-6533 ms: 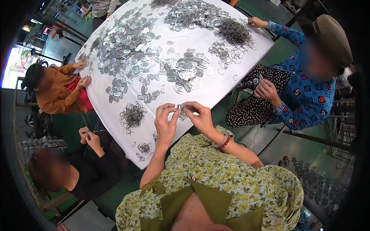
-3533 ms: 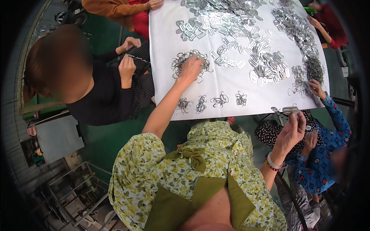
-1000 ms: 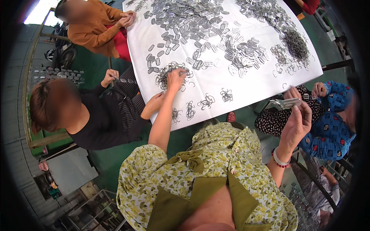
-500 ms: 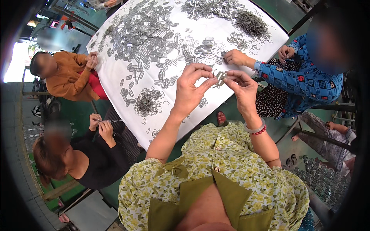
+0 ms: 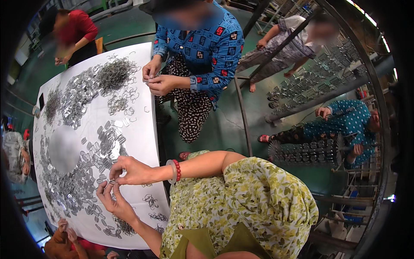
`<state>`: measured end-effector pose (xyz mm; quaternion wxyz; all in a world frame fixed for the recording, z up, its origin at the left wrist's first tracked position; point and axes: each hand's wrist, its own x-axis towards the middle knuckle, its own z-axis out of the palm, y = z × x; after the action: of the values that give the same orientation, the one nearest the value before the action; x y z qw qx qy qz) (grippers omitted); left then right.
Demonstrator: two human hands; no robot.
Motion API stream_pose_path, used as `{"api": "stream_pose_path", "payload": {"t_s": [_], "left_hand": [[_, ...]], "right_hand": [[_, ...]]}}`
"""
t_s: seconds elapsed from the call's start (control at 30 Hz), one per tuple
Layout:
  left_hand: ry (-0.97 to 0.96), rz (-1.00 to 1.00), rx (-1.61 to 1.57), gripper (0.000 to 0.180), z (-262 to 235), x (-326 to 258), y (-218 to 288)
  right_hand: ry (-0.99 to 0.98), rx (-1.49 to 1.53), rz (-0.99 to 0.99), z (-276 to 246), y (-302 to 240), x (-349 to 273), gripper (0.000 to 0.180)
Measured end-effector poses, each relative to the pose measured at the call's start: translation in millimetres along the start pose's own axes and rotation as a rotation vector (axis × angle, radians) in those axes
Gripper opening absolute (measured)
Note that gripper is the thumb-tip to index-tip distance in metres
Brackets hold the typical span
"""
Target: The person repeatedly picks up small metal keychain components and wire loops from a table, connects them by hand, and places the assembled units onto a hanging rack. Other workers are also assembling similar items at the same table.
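Over the edge of the white-covered table, my two hands meet fingertip to fingertip. My left hand pinches a small grey metal buckle, mostly hidden by fingers. From the other side my right hand, with a pale bangle and red bead bracelet at its wrist, closes on the same piece. Just beyond my fingers lie loose slotted metal plates, which run into a wide heap. A small pile of bent wire hooks lies beside my left forearm.
A co-worker in a blue patterned shirt sits at the table's edge, hands together, near a dense pile of hooks. Other people sit around the table. Metal posts and racks of hung metal parts stand to the right.
My view has swung to the right, so the table now lies at the left. My hands stay together on the buckle. The blue-shirted co-worker's reaching hand has come back to the other one.
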<state>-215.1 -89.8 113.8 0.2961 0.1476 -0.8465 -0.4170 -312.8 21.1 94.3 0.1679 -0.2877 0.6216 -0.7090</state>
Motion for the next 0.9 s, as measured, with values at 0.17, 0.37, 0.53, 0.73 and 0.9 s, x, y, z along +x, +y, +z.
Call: {"api": "stream_pose_path", "payload": {"t_s": [0.17,0.37,0.53,0.73,0.9], "left_hand": [[0.109,-0.242,-0.272,0.014,-1,-6,-36],[0.127,-0.136,-0.641,0.008,-35,-16,-14],[0.272,-0.206,-0.562,0.010,-62,-35,-7],[0.392,-0.236,-0.434,0.012,-82,-61,-7],[0.411,-0.233,-0.353,0.017,-85,-80,-10]], "right_hand": [[-0.111,-0.045,-0.208,2,20,8,0.020],[-0.172,-0.185,-0.025,-24,-9,26,0.023],[-0.334,-0.457,0.309,-54,110,78,0.029],[-0.408,-1.000,0.238,4,225,64,0.034],[-0.316,-1.049,0.139,20,248,63,0.026]]}}
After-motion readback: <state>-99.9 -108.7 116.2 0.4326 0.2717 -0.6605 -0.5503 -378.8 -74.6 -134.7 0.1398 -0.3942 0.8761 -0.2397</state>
